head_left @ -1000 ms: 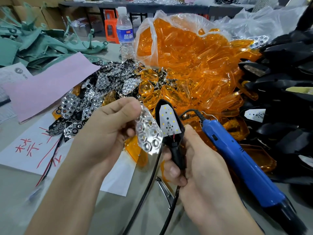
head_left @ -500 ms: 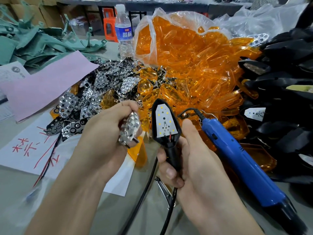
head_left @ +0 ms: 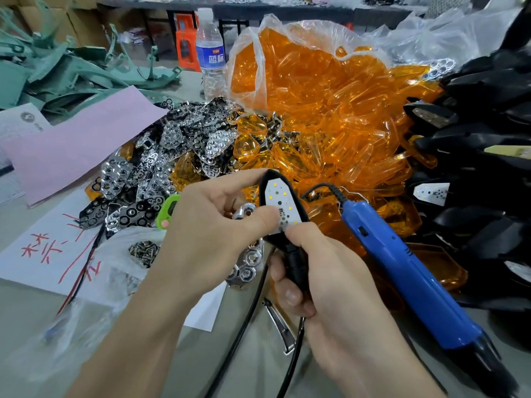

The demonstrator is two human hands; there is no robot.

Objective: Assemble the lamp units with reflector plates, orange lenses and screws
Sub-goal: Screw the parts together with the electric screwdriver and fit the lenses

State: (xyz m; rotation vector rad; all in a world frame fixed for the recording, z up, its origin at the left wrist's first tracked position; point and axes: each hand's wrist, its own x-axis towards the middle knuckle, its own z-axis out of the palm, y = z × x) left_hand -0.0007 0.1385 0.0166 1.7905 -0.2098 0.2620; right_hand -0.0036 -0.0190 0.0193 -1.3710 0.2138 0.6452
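While black plastic lamp housing (head_left: 296, 262) is gripped in curled right hand (head_left: 324, 282), dimpled chrome reflector plate (head_left: 247, 265) is held under curled left hand (head_left: 207, 222), thumb on white LED board (head_left: 277, 196). Reflector fitting judged current; alignment over board needed.

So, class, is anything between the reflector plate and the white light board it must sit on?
Yes. The left hand rests its thumb low on the light board, and the thumb of the right hand, which holds the lamp unit, touches the board's bottom edge. The reflector plate is tucked in the left hand, beside the board.
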